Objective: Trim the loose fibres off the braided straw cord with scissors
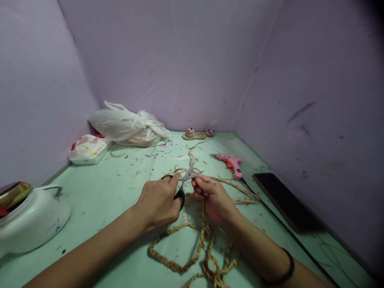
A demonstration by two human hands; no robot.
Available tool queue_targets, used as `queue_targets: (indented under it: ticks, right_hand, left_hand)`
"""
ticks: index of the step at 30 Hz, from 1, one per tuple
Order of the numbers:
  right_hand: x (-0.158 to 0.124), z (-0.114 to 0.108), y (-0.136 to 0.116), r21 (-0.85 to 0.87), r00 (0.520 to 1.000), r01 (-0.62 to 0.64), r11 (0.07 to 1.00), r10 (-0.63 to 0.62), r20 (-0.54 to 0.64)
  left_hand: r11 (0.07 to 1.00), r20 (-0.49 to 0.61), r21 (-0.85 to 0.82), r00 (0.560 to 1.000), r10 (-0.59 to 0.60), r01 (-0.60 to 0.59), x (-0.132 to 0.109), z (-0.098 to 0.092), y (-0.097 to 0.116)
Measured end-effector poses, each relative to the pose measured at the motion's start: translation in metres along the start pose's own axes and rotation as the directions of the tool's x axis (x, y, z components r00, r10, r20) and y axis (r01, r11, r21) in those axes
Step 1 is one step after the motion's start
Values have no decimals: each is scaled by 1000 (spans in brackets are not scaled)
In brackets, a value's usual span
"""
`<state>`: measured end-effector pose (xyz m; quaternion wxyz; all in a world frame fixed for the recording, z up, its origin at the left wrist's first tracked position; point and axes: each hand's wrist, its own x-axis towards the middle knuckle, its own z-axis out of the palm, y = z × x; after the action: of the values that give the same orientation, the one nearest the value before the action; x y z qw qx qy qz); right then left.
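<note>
My left hand (160, 199) is wrapped round the black handles of a pair of scissors (186, 175), whose silver blades are spread apart and point away to the right. Beside the blade tips, my right hand (211, 195) pinches a braided straw cord (204, 216). The cord hangs below that hand and lies in loose loops toward the front of the table. Other strands stretch out behind and to the right of my right hand. Exactly where the fingers grip the cord is partly hidden.
On the right lie a pink glue gun (229, 161) and a dark phone (286, 202). At the back stand a small straw slipper-shaped piece (194, 136) and a white plastic bag (126, 124). Left are a tissue pack (89, 150) and a white pot (39, 222). Scraps dot the green table (120, 208).
</note>
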<state>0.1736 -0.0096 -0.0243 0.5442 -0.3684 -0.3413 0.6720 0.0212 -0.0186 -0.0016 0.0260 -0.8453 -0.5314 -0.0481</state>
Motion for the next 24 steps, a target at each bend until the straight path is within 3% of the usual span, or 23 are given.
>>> queue_targets:
  ticks: [14, 19, 24]
  right_hand:
    - [-2, 1, 1, -124, 999, 49, 991, -47, 19]
    - [-3, 0, 0, -303, 991, 126, 945, -132, 0]
    - [-5, -3, -2, -481, 975, 216, 850, -218, 54]
  left_hand:
    - [997, 73, -54, 995, 62, -59, 0, -3, -1]
    - [990, 101, -129, 992, 78, -65, 0, -6, -4]
    - [979, 93, -180, 989, 113, -95, 1, -6, -7]
